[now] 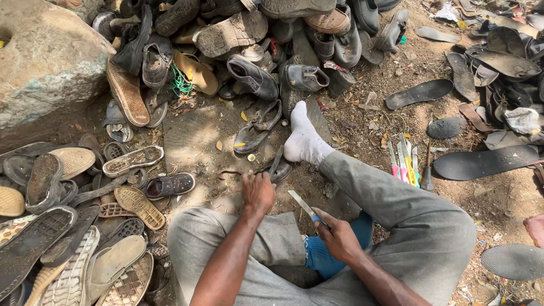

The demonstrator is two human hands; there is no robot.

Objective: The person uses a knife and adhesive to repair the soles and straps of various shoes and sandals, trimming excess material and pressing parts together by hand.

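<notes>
head view | right hand (339, 237) gripping knife (306, 207) by its blue handle, blade up-left toward the sock (305, 141) | left hand (258, 192) knuckles up, fingers curled down on the ground just below the sock, cannot tell if holding anything | spare knives (403, 164) right of the sock | shoe heap (249, 45) above it

Right hand (338, 235) grips a knife (300, 204); left hand (258, 191) rests on ground.
</notes>
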